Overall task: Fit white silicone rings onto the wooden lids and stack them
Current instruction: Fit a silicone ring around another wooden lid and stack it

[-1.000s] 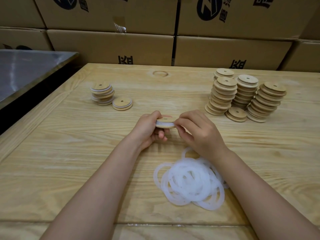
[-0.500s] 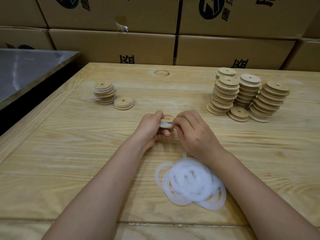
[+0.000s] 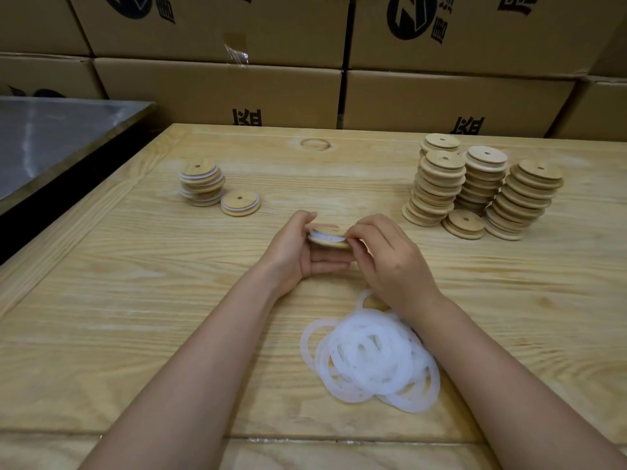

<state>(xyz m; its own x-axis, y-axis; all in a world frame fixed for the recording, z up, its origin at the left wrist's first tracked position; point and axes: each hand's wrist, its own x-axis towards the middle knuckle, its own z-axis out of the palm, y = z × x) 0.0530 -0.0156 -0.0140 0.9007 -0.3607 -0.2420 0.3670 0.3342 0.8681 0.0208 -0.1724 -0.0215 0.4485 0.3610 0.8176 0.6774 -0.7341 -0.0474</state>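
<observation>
Wooden lid (image 3: 334, 244) sits just above the table (image 3: 135, 300) near its middle, held between both hands. The left hand (image 3: 298, 256) cradles it, fingers reaching under it and thumb on the far rim. The right hand (image 3: 390, 266) pinches the white ring (image 3: 324, 236) at the lid's right edge with curled fingertips. Since half a second ago the lid has tipped toward the person, so more of the ring shows along its near side, and the left fingers lie flatter beneath. I judge the ring is nearly seated and only the last stretch needs pressing home. Loose rings (image 3: 369, 361) lie heaped by the right wrist. Far left stands a short stack of ringed lids (image 3: 202, 184) with one more (image 3: 240, 203) just beside it. Tall stacks of bare lids (image 3: 475, 191) wait at the right, so most of the job remains.
</observation>
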